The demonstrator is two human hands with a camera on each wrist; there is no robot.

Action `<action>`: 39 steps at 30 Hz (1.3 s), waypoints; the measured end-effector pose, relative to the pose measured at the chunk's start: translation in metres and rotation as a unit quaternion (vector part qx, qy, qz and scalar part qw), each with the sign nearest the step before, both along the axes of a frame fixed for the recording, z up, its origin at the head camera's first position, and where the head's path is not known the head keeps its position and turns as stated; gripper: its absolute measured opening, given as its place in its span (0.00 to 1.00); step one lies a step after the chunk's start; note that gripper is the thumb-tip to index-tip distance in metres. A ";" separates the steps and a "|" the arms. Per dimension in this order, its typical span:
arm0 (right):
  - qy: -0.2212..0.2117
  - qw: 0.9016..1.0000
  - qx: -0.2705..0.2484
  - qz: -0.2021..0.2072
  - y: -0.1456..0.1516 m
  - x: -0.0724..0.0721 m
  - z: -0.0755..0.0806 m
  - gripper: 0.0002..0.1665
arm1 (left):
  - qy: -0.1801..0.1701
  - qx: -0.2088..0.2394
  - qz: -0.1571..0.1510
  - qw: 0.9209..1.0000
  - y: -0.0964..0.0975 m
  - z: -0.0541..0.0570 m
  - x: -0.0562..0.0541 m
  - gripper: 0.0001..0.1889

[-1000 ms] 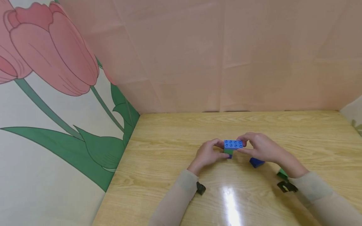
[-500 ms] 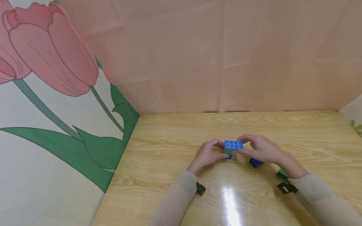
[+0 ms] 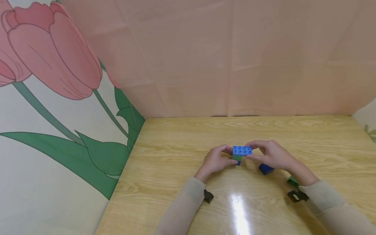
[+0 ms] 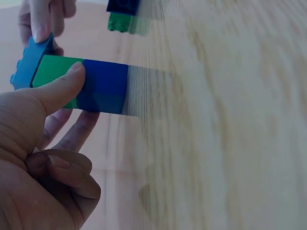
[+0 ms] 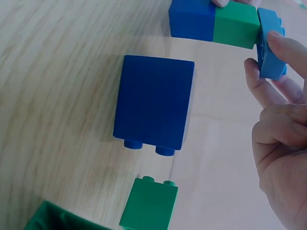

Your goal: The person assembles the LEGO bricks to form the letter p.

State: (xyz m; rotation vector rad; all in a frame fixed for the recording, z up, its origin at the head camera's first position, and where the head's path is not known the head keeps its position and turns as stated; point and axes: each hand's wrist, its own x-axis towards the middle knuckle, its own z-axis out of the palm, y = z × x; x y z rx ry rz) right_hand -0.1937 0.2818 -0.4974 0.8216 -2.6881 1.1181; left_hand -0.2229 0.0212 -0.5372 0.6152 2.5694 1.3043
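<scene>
"Right of centre in the head view, a light-blue brick [image 3: 242,150] caps a green block [image 3: 237,158], with a dark-blue base block [image 4: 105,86] beneath. Base appears to stand on the counter [image 3: 176,140]. Brick juts out past the green toward the right of the frame."

"Hands?"

"Left hand [image 3: 215,160]: fingers clamped on the two lower blocks, near their seam. Right hand [image 3: 274,155]: fingers pinching the jutting end of the brick."

"Weak point?"

"That overhang, in my judgement. A hard push there lands outside the blocks below. Could lever the brick off its studs, or tip everything rightward should the left hand slacken."

"Brick fully seated?"

"Cannot tell. A thin dark line shows between brick and green, upper right of the right wrist view. If the studs are not engaged, letting go early could drop the brick."

"Anything else at risk?"

"Loose dark-blue block [image 5: 154,100] mid-frame in that same view, loose green block [image 5: 149,203] just below it. Both lie close under the right arm. A low sweep of the right sleeve [image 3: 323,199] might knock either one aside."
</scene>
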 end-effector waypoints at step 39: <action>-0.013 1.000 0.020 0.018 0.000 -0.005 0.007 0.17 | -0.007 0.000 -0.006 1.000 0.000 -0.001 -0.003 0.19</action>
